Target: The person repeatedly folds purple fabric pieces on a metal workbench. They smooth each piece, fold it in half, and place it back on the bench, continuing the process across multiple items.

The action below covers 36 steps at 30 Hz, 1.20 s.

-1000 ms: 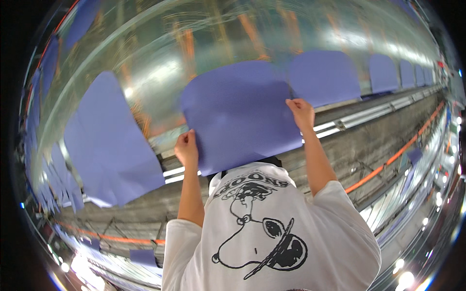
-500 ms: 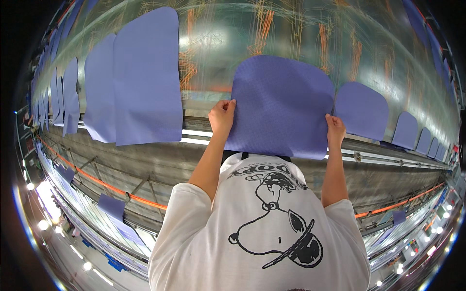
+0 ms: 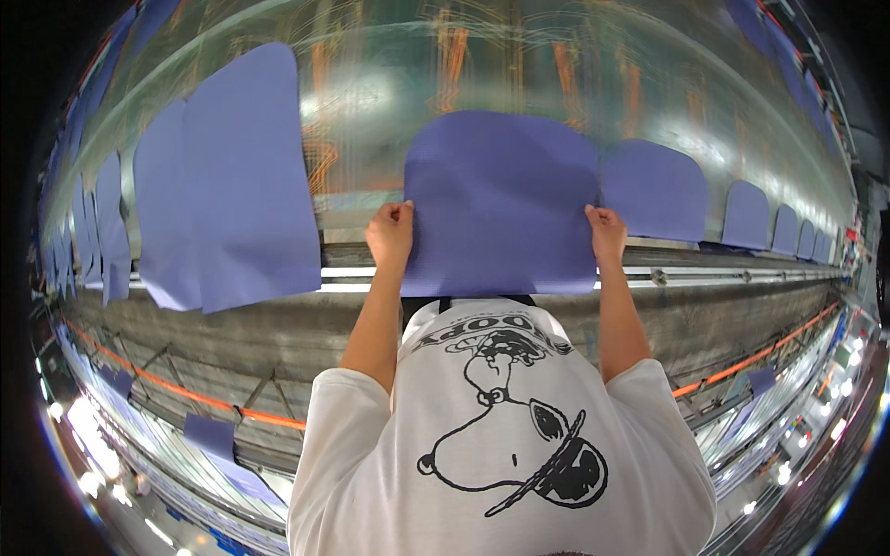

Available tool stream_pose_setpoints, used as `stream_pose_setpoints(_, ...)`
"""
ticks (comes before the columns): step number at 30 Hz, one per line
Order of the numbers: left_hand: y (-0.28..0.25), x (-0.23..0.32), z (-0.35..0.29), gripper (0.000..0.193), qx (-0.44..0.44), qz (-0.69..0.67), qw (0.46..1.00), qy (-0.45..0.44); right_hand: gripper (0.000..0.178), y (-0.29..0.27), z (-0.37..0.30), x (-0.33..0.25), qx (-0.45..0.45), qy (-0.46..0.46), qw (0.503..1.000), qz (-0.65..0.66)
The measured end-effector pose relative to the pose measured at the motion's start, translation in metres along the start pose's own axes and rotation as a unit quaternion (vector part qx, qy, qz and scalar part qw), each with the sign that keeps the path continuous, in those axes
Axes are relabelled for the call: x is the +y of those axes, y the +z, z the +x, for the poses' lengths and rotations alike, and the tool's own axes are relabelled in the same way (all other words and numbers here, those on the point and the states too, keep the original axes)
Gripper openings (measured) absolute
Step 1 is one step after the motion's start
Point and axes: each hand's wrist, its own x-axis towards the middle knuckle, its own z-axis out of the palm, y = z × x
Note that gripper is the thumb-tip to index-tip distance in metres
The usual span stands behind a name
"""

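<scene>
In front of me is a purple textured sheet [image 3: 501, 204] with rounded far corners and a straight near edge. My left hand [image 3: 389, 230] pinches its left side, and my right hand [image 3: 607, 232] pinches its right side at about the same height. The sheet's near part hangs over the table's front edge, close to my shirt. Just right of it lies a similar purple sheet [image 3: 654, 190], flat on the table. On the left, two larger overlapping purple sheets [image 3: 246, 176] droop over the front edge.
The long table [image 3: 362, 120] has a shiny greenish top with orange and yellow scribbled lines. Metal rails [image 3: 686, 277] run along its front edge. More purple pieces [image 3: 744, 215] lie in rows to both sides. Behind me are an orange rail [image 3: 213, 400] and another purple piece [image 3: 211, 435].
The view has shifted and turned slightly, so table and sheets appear further left. Both hands keep their hold on the sheet, which now sits straighter, its near edge level.
</scene>
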Motion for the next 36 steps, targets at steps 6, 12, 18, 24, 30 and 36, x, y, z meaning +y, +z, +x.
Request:
stream_pose_setpoints(6, -0.005, 0.004, -0.002, 0.035, -0.01, 0.004, 1.0, 0.016, 0.042, 0.0, -0.004, -0.005, 0.01, 0.028, 1.0, -0.005)
stream_pose_setpoints(12, -0.006, 0.016, 0.005, 0.036, -0.048, 0.163, 0.982, 0.087, 0.036, -0.007, -0.015, -0.036, 0.018, -0.01, 0.982, -0.189)
stream_pose_setpoints(18, 0.03, 0.048, 0.014, 0.051, -0.084, 0.284, 0.861, 0.413, 0.04, 0.054, -0.041, -0.069, -0.011, -0.273, 0.931, -0.242)
stream_pose_setpoints(24, 0.083, 0.099, 0.027, 0.049, -0.137, 0.204, 0.86, 0.448, 0.048, 0.128, -0.049, -0.116, -0.09, -0.405, 0.876, -0.246)
stream_pose_setpoints(30, 0.06, 0.066, 0.078, 0.072, -0.048, 0.291, 0.863, 0.41, 0.062, 0.082, 0.027, -0.108, -0.038, -0.386, 0.865, -0.319)
stream_pose_setpoints(36, 0.054, 0.058, 0.075, 0.079, -0.069, 0.346, 0.868, 0.35, 0.069, 0.073, 0.042, -0.082, -0.039, -0.382, 0.846, -0.37)
